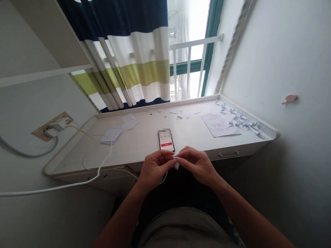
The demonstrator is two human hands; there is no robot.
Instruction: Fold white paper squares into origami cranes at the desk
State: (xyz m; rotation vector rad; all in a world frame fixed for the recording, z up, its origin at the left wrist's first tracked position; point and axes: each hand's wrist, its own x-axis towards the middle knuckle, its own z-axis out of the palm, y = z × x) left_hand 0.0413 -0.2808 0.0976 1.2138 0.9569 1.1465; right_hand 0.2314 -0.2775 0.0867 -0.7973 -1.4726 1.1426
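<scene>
White folded paper (177,166) is being pinched between the left hand (156,168) and right hand (198,166), close together at the front edge of the table (141,144). Just beyond, a phone (166,140) is lying; rightward, a marked sheet (219,125) is resting beside folded paper figures (242,123).

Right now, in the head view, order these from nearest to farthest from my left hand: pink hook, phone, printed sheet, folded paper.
1. Folded paper: pinched by left hand and right hand.
2. Phone: ahead, on the desk.
3. Printed sheet: right, on the desk.
4. Pink hook: on right wall.
</scene>
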